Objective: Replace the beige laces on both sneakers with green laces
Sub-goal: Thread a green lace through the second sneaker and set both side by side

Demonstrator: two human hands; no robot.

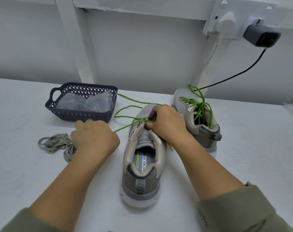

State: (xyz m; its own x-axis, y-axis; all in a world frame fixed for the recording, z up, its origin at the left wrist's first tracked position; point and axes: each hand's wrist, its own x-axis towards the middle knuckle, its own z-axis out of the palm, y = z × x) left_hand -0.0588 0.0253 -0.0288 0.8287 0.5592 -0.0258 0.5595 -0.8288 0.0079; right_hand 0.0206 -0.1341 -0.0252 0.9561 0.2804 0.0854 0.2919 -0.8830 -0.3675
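Dead centre of the frame is the near sneaker (142, 166), heel toward me, and that's the one I'm working on. My read: the far sneaker (184, 101) at middle right is already done in green, and the beige laces (55, 143) sit in a heap at lower left, so this is the second shoe with only its lowest eyelets threaded so far.

My right hand (167, 124) is down on the eyelet row, thumb and forefinger pinched together on the green lace (125, 108) right where it crosses the tongue. My left hand (94, 136) is off to the left of the shoe, a bit blurry, fingers curled, and the lace runs straight into it, so I'd say it's clamped on that end. The slack loops toward the basket (79, 113) at upper left.

Next up is probably snugging this crossing, then feeding an end through the next eyelet without dragging the loops.
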